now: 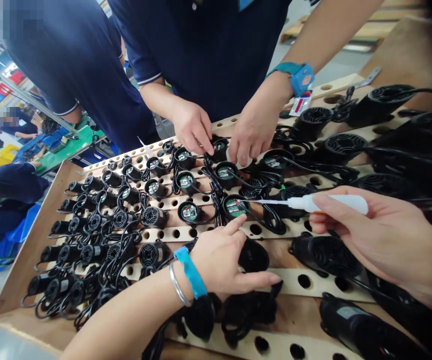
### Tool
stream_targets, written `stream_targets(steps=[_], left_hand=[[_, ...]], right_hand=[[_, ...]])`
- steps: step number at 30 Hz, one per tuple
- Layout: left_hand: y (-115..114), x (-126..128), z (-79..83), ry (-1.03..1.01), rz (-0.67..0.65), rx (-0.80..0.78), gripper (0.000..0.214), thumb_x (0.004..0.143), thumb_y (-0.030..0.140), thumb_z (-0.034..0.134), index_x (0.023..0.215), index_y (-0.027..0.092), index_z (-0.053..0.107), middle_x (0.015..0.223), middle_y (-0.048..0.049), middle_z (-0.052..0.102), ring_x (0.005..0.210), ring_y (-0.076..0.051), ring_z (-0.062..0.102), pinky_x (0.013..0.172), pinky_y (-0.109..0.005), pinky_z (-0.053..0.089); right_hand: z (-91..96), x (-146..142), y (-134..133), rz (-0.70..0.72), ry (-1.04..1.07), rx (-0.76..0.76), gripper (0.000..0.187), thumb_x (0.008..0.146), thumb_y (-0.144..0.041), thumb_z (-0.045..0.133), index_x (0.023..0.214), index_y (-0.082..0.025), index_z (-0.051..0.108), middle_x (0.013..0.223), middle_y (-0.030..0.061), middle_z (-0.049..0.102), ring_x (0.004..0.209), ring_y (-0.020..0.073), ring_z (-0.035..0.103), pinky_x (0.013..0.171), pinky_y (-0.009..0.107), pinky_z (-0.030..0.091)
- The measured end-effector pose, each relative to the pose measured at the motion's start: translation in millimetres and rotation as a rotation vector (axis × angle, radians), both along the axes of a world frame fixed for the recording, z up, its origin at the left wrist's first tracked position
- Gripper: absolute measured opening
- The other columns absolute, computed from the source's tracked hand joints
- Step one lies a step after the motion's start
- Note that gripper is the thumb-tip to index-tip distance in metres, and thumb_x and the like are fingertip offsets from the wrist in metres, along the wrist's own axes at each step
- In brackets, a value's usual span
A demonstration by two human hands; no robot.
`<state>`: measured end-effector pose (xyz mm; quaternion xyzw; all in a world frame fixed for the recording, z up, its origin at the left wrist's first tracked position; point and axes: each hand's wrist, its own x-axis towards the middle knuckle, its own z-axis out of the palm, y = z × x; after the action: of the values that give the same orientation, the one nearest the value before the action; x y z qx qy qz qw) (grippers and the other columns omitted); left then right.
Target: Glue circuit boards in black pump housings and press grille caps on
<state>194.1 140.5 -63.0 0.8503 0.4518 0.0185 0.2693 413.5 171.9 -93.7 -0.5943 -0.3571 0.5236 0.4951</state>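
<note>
In my right hand (384,245) is a small white squeeze bottle (341,204) with a long thin nozzle, pinched between thumb and fingers. Its tip points left, over a round black housing (235,207) with a green circuit board inside. My left hand (219,257) holds nothing; its thumb is stretched out and its index fingertip is at the near rim of that housing. Around my hands are more open black housings, such as one housing (190,212) to the left, with coiled black cables (274,220). Some of my left fingers are hidden.
Wooden strips with holes (255,230) carry rows of black units inside a wooden tray (21,270). Across from me, a co-worker's hands (251,122) work on a housing (219,147). Another white thin-tipped bottle (146,149) stands at the far side. Other people are beyond.
</note>
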Motion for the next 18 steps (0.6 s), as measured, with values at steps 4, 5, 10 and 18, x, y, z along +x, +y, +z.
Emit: stream_targets(steps=[4,5,10,18], left_hand=[[-4.0,3.6,0.2,0.03,-0.034,0.023,0.06,0.079,0.073,0.052,0.09,0.014,0.057,0.147,-0.0232,0.043,0.119,-0.035,0.059,0.087,-0.043,0.057],[-4.9,4.1,0.2,0.034,-0.038,0.027,0.061,0.079,0.074,0.051,0.089,0.014,0.057,0.147,-0.0236,0.043,0.118,-0.036,0.061,0.086,-0.043,0.058],[-11.2,0.4,3.2,0.028,-0.073,0.051,0.058,0.079,0.072,0.054,0.083,0.014,0.058,0.144,-0.0234,0.046,0.114,-0.036,0.063,0.089,-0.044,0.056],[-24.6,-15.4,10.3,0.044,-0.042,0.015,0.044,0.078,0.053,0.067,0.096,0.014,0.061,0.137,-0.0185,0.055,0.117,-0.031,0.06,0.097,-0.044,0.052]], right_hand=[[-2.4,0.3,1.4,-0.02,0.033,-0.001,0.051,0.048,-0.059,0.085,0.069,-0.018,0.064,0.059,-0.0001,0.057,0.049,0.0099,0.051,0.043,0.021,0.049],[-2.9,0.5,1.5,-0.027,0.047,-0.005,0.051,0.047,-0.058,0.085,0.069,-0.018,0.065,0.06,0.0001,0.057,0.05,0.0103,0.051,0.043,0.021,0.049],[-2.7,2.3,0.5,-0.056,0.127,-0.021,0.049,0.044,-0.053,0.088,0.069,-0.018,0.065,0.059,0.0005,0.056,0.049,0.0104,0.05,0.042,0.022,0.049],[-8.3,14.1,0.9,-0.043,0.236,-0.059,0.044,0.042,-0.044,0.091,0.068,-0.019,0.066,0.065,0.0013,0.058,0.052,0.0097,0.05,0.041,0.021,0.045]])
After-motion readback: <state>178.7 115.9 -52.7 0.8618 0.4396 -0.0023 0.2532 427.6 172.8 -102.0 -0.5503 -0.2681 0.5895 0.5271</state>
